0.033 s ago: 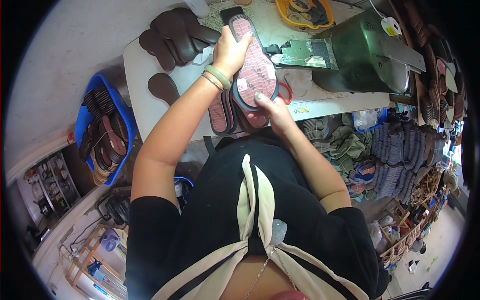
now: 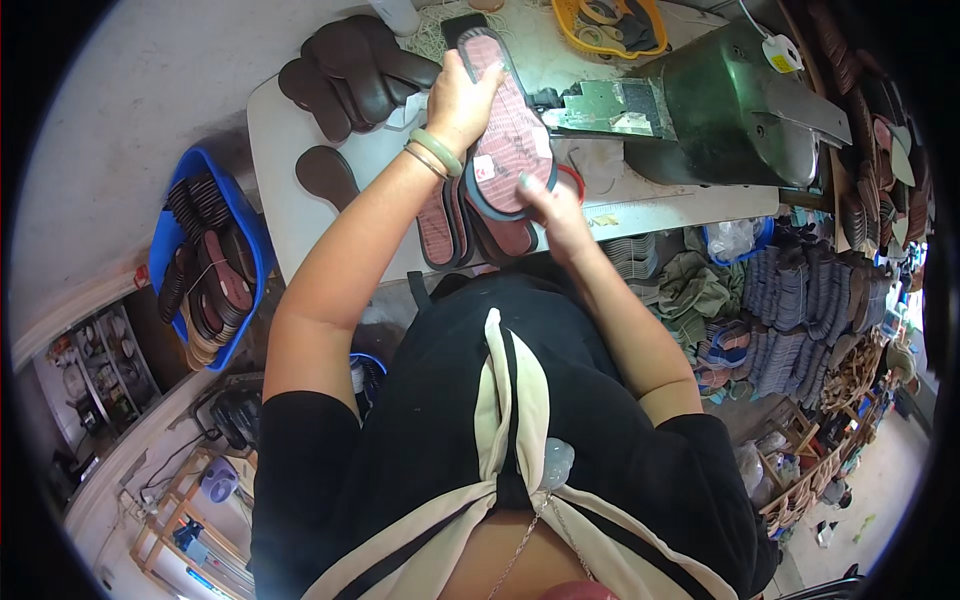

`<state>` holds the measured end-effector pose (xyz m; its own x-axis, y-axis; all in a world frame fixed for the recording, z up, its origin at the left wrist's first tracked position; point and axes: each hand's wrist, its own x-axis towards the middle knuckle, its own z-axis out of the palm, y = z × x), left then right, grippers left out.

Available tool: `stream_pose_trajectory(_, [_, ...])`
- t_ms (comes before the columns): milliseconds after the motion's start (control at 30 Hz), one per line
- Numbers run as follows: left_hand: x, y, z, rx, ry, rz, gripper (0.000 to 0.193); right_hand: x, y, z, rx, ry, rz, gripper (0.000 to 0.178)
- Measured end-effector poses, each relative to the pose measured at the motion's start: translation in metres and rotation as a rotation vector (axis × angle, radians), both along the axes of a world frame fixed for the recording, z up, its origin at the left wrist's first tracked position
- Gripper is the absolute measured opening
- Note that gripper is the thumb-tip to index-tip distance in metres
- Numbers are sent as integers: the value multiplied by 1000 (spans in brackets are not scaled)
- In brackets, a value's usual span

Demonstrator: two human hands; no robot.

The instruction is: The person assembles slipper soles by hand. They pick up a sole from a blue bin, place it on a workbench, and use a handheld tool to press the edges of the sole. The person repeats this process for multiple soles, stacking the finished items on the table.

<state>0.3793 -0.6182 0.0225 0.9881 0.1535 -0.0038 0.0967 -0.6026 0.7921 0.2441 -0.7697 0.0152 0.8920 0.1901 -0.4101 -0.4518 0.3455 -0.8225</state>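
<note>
Over the worktable I hold a shoe sole (image 2: 506, 130) with a pinkish patterned upper face and a dark rim. My left hand (image 2: 463, 100) grips it by its narrower far half, thumb across the face. At its broad near end my right hand (image 2: 560, 218) closes on the right edge, thumb on top and the other fingers mostly hidden beneath. Under and beside it lie more pink-faced soles (image 2: 437, 228) at the table's near edge. Red scissor handles (image 2: 571, 184) show partly behind my right hand.
A green machine (image 2: 700, 105) reaches in from the right. Dark brown soles (image 2: 345, 70) are piled at the far left of the white table (image 2: 270, 130). A blue basket (image 2: 255, 250) of soles stands left, a yellow basket (image 2: 660, 35) at the back. Bundled soles (image 2: 790, 290) fill the right.
My right hand has shifted slightly up and right along the sole's near end, and its thumb now presses farther in on the face. The left hand stays put.
</note>
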Motion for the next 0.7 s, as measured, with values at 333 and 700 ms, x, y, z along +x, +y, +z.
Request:
stream_pose_trajectory(333, [5, 6, -15, -98, -52, 180, 49, 39, 0, -23, 327, 42, -297, 41])
stream_pose_trajectory(700, [20, 30, -55, 412, -548, 319, 64, 5, 26, 5, 306, 94, -31, 29])
